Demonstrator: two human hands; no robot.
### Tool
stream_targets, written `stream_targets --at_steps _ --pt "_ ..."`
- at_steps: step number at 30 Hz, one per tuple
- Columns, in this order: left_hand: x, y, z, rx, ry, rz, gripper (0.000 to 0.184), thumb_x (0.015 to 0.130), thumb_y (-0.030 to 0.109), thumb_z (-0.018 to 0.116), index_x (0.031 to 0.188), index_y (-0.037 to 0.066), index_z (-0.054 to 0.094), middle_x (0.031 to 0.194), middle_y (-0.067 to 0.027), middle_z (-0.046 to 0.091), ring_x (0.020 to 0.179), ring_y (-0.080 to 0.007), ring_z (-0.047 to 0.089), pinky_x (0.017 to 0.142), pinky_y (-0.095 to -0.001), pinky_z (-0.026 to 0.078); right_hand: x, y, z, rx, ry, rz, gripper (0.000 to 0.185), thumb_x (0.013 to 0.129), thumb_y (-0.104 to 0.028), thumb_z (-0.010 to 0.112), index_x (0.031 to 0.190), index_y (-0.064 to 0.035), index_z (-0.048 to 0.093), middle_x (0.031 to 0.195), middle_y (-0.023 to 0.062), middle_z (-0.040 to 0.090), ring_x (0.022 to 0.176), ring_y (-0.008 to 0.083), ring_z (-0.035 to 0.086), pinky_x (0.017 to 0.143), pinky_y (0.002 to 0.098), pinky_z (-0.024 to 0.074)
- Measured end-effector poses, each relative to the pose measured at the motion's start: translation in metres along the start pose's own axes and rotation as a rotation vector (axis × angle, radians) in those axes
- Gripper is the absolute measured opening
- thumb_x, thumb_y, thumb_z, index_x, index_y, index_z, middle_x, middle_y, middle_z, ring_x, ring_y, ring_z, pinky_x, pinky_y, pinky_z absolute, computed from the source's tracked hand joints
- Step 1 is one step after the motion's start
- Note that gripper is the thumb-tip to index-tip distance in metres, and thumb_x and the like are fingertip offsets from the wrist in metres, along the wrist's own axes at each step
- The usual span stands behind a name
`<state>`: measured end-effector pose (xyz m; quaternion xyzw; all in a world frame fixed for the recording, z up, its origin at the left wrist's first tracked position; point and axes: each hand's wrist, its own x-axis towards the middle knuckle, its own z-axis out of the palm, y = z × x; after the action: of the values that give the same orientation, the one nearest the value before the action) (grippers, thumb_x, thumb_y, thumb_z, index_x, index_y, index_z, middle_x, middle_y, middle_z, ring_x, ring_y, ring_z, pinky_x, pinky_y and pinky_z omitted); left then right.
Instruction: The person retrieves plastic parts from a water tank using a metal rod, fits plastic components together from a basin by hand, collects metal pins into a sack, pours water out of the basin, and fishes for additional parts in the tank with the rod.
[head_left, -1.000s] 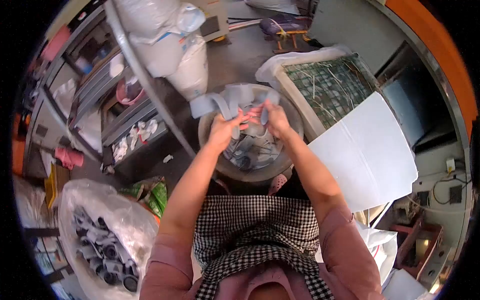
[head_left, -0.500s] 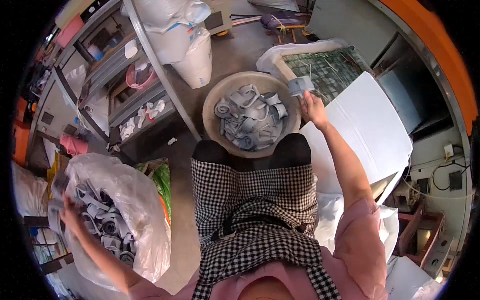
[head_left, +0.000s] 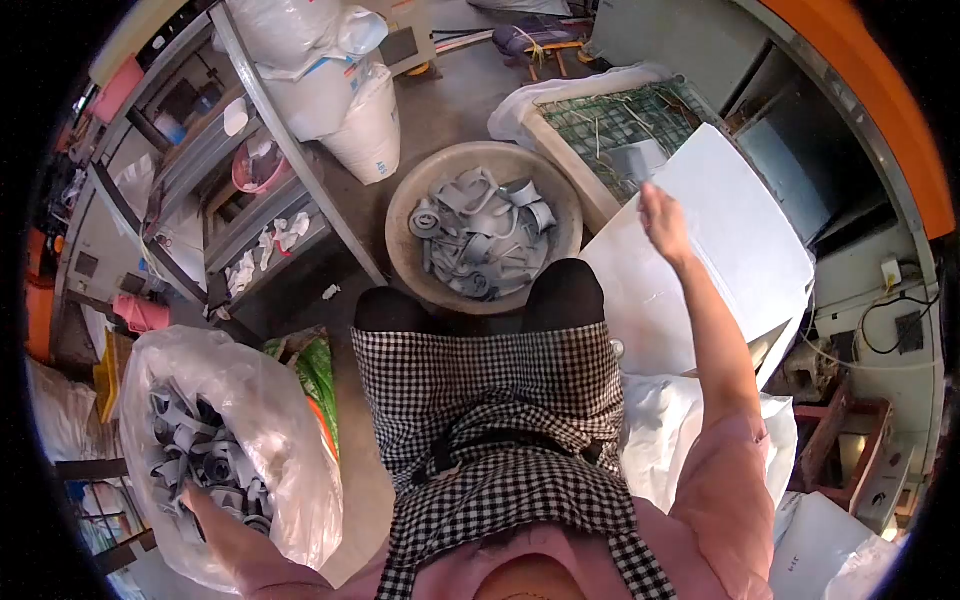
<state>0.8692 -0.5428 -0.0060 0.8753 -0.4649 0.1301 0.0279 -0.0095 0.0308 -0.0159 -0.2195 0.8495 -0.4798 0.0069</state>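
Observation:
My right hand is closed on a grey curved plastic part, which is blurred and held above the white board, near the green mesh. My left hand reaches into the clear plastic bag at the lower left, among grey parts with dark rings; its fingers are mostly hidden among them. Between these two places stands a round basin in front of my knees, with many grey strap-like pieces in it.
White sacks stand behind the basin. A metal rack holding a pink bowl is at the left. The framed green mesh lies beyond the board. A white bag and a reddish crate are at the right.
My left hand has moved from the bag's outer left side down among the parts inside it. My right hand has shifted right with its grey part, further over the board.

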Motion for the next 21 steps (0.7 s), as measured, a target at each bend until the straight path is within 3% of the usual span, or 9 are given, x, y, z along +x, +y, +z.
stream_targets --at_steps 6,8,9,11,13,15,18,20,21 --pt "0.034 0.120 0.012 0.209 0.422 0.411 0.061 0.080 0.054 0.052 0.108 0.000 0.058 0.103 -0.0187 0.061 0.095 -0.0314 0.059 0.079 -0.0434 0.046 0.062 0.001 -0.165 -0.173 0.467 -0.005 0.043 0.093 -0.042 0.039 0.082 -0.0057 0.058 0.057 -0.0027 0.045 0.047 0.0059 0.039 0.042 0.0212 0.0312" --pt "-0.054 0.208 -0.030 -0.312 0.513 0.775 0.045 0.085 0.034 0.055 0.113 -0.002 0.056 0.107 -0.0203 0.059 0.096 -0.0326 0.057 0.084 -0.0404 0.044 0.103 0.017 -0.232 0.139 0.423 0.118 0.045 0.092 -0.046 0.040 0.090 -0.0045 0.058 0.063 0.0004 0.048 0.053 0.0091 0.044 0.046 0.0236 0.0344" --pt "-0.076 0.251 -0.033 -0.474 0.610 1.275 0.043 0.085 0.027 0.056 0.114 -0.004 0.054 0.108 -0.0196 0.059 0.097 -0.0312 0.057 0.085 -0.0372 0.043 0.131 0.036 -0.261 0.287 0.385 0.155 0.046 0.092 -0.047 0.040 0.094 -0.0039 0.058 0.067 0.0030 0.049 0.055 0.0113 0.045 0.048 0.0261 0.0363" --pt "-0.220 0.353 -0.072 -0.988 0.138 1.114 0.035 0.083 0.022 0.058 0.109 -0.001 0.056 0.100 -0.0177 0.062 0.092 -0.0282 0.060 0.080 -0.0352 0.045 0.164 0.064 -0.298 0.128 0.446 0.368 0.051 0.090 -0.049 0.043 0.102 -0.0014 0.057 0.076 0.0071 0.055 0.063 0.0162 0.051 0.055 0.0303 0.0411" --pt "-0.362 0.413 -0.109 -0.599 -0.126 1.337 0.028 0.085 0.024 0.058 0.099 -0.001 0.057 0.074 -0.0108 0.062 0.065 -0.0215 0.060 0.061 -0.0358 0.047 0.208 0.086 -0.326 -0.579 0.333 0.668 0.063 0.085 -0.054 0.048 0.118 -0.0005 0.053 0.098 0.0160 0.062 0.089 0.0250 0.060 0.077 0.0349 0.0469" --pt "-0.475 0.451 -0.099 -0.832 -1.078 1.308 0.023 0.085 0.021 0.057 0.096 0.002 0.059 0.071 -0.0067 0.060 0.064 -0.0155 0.059 0.057 -0.0305 0.047 0.264 0.145 -0.302 -1.151 0.547 0.057 0.066 0.081 -0.055 0.051 0.119 -0.0016 0.053 0.107 0.0196 0.060 0.102 0.0278 0.058 0.089 0.0351 0.0430" --pt "-0.604 0.497 -0.012 -0.123 -1.607 1.366 0.038 0.088 0.031 0.055 0.096 -0.007 0.056 0.083 -0.0164 0.062 0.064 -0.0194 0.062 0.050 -0.0336 0.052 0.226 0.040 -0.085 -0.762 0.178 -0.267 0.033 0.085 -0.016 0.054 0.115 -0.0026 0.055 0.108 0.0148 0.061 0.098 0.0261 0.059 0.085 0.0334 0.0454" --pt "-0.680 0.496 0.063 -0.096 -1.813 1.016 0.051 0.089 0.033 0.054 0.107 -0.014 0.050 0.084 -0.0224 0.062 0.061 -0.0272 0.065 0.054 -0.0363 0.055 0.207 0.035 0.046 -0.599 -0.183 -0.311 0.033 0.077 -0.009 0.058 0.109 -0.0039 0.058 0.097 0.0119 0.065 0.086 0.0239 0.064 0.075 0.0345 0.0496" --pt "-0.697 0.497 0.078 -0.212 -2.004 0.762 0.051 0.088 0.030 0.054 0.116 -0.011 0.043 0.113 -0.0279 0.050 0.084 -0.0351 0.061 0.058 -0.0421 0.057 0.196 0.038 0.108 -0.436 -0.382 -0.180 0.035 0.075 -0.008 0.059 0.110 -0.0049 0.058 0.096 0.0132 0.065 0.087 0.0269 0.063 0.075 0.0351 0.0499"
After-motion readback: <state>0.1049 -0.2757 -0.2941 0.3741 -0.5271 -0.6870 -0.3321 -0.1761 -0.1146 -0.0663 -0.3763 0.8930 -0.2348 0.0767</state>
